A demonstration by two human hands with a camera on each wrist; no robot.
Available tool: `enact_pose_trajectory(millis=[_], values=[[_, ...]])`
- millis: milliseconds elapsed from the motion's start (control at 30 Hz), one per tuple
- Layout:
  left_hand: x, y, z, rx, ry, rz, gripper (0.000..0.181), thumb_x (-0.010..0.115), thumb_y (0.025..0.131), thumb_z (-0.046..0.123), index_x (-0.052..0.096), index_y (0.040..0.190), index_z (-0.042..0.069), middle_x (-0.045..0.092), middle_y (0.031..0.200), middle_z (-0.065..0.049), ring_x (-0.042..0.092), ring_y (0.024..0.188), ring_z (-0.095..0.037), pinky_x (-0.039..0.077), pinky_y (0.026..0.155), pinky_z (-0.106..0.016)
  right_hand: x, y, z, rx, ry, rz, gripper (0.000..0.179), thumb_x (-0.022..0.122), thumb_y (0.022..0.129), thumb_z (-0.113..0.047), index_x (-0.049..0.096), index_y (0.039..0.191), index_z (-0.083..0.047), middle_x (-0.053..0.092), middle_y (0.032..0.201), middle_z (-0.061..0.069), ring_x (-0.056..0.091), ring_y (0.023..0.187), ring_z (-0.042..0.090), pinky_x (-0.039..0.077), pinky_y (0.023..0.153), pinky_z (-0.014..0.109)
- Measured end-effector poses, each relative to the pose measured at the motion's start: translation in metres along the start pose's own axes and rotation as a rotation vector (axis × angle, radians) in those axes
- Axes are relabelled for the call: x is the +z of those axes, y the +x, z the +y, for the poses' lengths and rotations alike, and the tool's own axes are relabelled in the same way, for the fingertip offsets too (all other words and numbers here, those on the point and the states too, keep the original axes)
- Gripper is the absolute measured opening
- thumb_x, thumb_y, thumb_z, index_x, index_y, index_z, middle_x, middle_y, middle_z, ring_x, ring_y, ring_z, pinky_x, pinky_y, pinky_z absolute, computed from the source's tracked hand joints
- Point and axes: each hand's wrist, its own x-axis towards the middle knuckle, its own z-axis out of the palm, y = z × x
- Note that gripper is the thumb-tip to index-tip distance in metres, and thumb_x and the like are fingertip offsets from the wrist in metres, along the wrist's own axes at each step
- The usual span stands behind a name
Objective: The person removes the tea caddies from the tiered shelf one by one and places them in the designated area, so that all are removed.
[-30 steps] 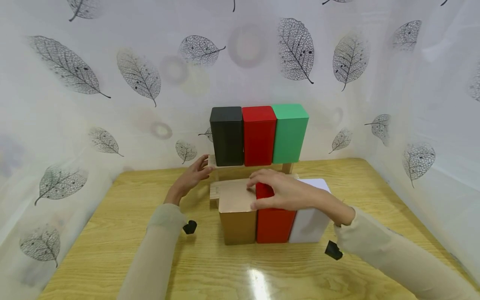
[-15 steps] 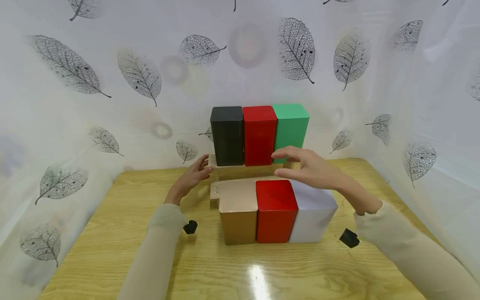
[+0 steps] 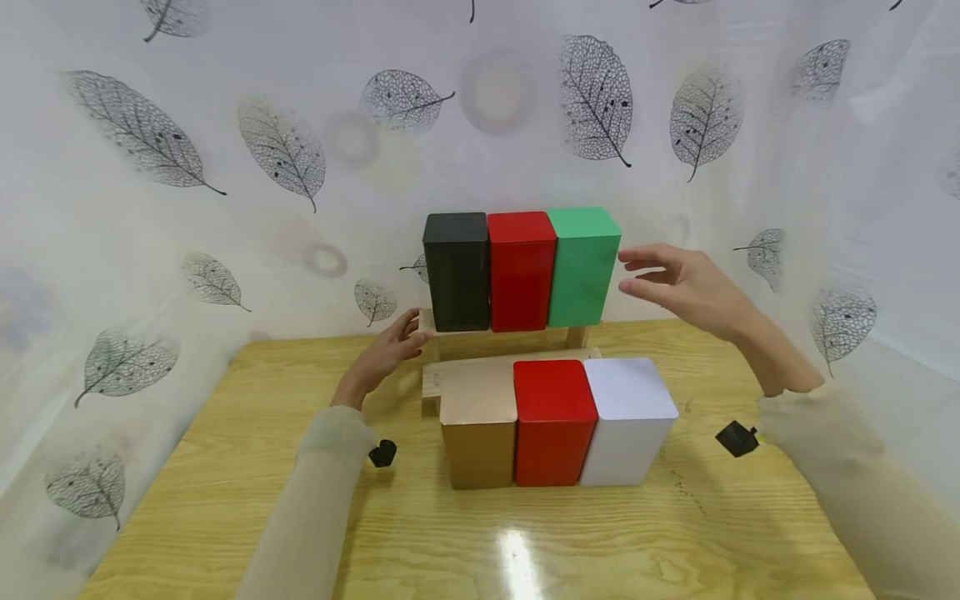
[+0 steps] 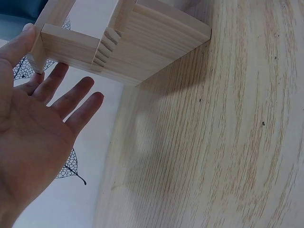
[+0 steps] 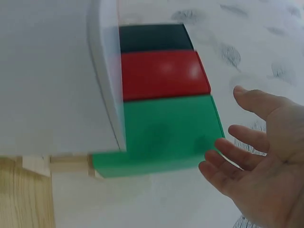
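Observation:
My left hand (image 3: pixel 384 354) is at the left end of a wooden two-step rack (image 4: pixel 71 42); its thumb and forefingers hold the corner of the upper shelf, the other fingers spread below. My right hand (image 3: pixel 682 287) hovers in the air to the right of a green box (image 3: pixel 583 271), fingers loosely bent, holding nothing. That box stands upright on the upper shelf beside a red box (image 3: pixel 522 275) and a black box (image 3: pixel 457 275). In front and lower, a gold box (image 3: pixel 480 442), a second red box (image 3: pixel 553 442) and a white box (image 3: pixel 626 433) stand side by side, hiding part of the rack.
The rack stands on a wood-grain table (image 3: pixel 420 542). Behind and at both sides hangs a pale curtain (image 3: pixel 495 158) printed with leaves. Small black pieces (image 3: pixel 738 438) show beside both sleeves.
My right hand has left the front row of boxes, moving up and right past the white box to beside the green one. The left hand stays at the rack and the boxes have not moved.

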Motion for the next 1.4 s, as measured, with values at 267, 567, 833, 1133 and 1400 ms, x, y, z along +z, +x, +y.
enact_pose_trajectory(millis=[267, 567, 833, 1133, 1400], values=[[-0.001, -0.002, 0.002, -0.008, 0.040, 0.010, 0.076, 0.051, 0.111, 0.032, 0.005, 0.167, 0.010, 0.010, 0.170, -0.020, 0.017, 0.156, -0.037, 0.026, 0.123, -0.056, -0.021, 0.015, 0.019, 0.047, 0.003, 0.026, 0.060, 0.068, 0.102, -0.030, 0.047, 0.155, -0.008, 0.050, 0.154, 0.010, 0.060, 0.124, 0.017, 0.051, 0.088, 0.013], [-0.002, -0.003, 0.002, -0.027, 0.052, 0.021, 0.078, 0.052, 0.110, 0.033, 0.005, 0.168, 0.012, 0.013, 0.170, -0.018, 0.022, 0.154, -0.037, 0.026, 0.123, -0.055, -0.023, 0.043, 0.025, 0.064, 0.003, -0.023, 0.074, 0.067, 0.102, -0.038, 0.035, 0.162, -0.011, 0.041, 0.161, 0.013, 0.046, 0.141, 0.036, 0.040, 0.113, 0.056], [-0.001, -0.007, 0.002, -0.033, 0.057, 0.027, 0.078, 0.052, 0.110, 0.035, 0.005, 0.168, 0.012, 0.011, 0.171, -0.018, 0.022, 0.154, -0.037, 0.026, 0.123, -0.056, -0.015, 0.067, 0.028, 0.065, 0.101, -0.037, 0.079, 0.067, 0.101, -0.038, 0.029, 0.164, -0.009, 0.033, 0.166, 0.011, 0.035, 0.148, 0.039, 0.029, 0.120, 0.061], [0.001, -0.003, 0.001, -0.025, 0.045, 0.029, 0.078, 0.052, 0.110, 0.034, 0.005, 0.167, 0.010, 0.011, 0.171, -0.020, 0.021, 0.155, -0.037, 0.027, 0.123, -0.055, -0.009, 0.080, 0.036, 0.059, 0.180, -0.050, 0.081, 0.066, 0.102, -0.034, 0.023, 0.165, -0.009, 0.023, 0.170, 0.010, 0.019, 0.156, 0.031, 0.018, 0.126, 0.056], [0.001, -0.003, 0.002, -0.025, 0.059, 0.028, 0.078, 0.052, 0.110, 0.038, 0.006, 0.168, 0.013, 0.012, 0.171, -0.017, 0.023, 0.154, -0.037, 0.026, 0.123, -0.057, -0.005, 0.086, 0.046, 0.071, 0.246, -0.054, 0.083, 0.065, 0.102, -0.032, 0.017, 0.166, -0.009, 0.015, 0.172, 0.009, 0.014, 0.157, 0.029, 0.014, 0.128, 0.050]])
